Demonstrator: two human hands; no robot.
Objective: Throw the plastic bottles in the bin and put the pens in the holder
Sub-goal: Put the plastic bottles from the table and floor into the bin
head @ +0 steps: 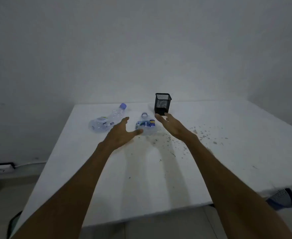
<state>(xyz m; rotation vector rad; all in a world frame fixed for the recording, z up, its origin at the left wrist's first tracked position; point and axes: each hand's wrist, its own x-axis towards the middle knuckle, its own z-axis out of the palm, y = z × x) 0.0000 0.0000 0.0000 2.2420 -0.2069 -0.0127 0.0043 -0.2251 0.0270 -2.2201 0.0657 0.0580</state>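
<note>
- Both forearms extend over white table [141, 187] toward 12 o'clock.
- Left hand [120, 133]: open, empty, thumb touching blue-label bottle [146, 125].
- Right hand [171, 125]: open, empty, at the bottle's 3 o'clock.
- Purple-cap bottle [107, 120]: lying flat, 10 o'clock of left hand.
- Black mesh holder [162, 103]: upright, 12 o'clock of right hand.

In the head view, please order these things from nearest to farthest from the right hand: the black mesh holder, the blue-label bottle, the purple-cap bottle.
From the right hand:
1. Black mesh holder: just beyond the fingertips.
2. Blue-label bottle: lying to the hand's left, between both hands. Nearly as close as the holder; too close to call.
3. Purple-cap bottle: lying farthest left, beyond the left hand.
</note>
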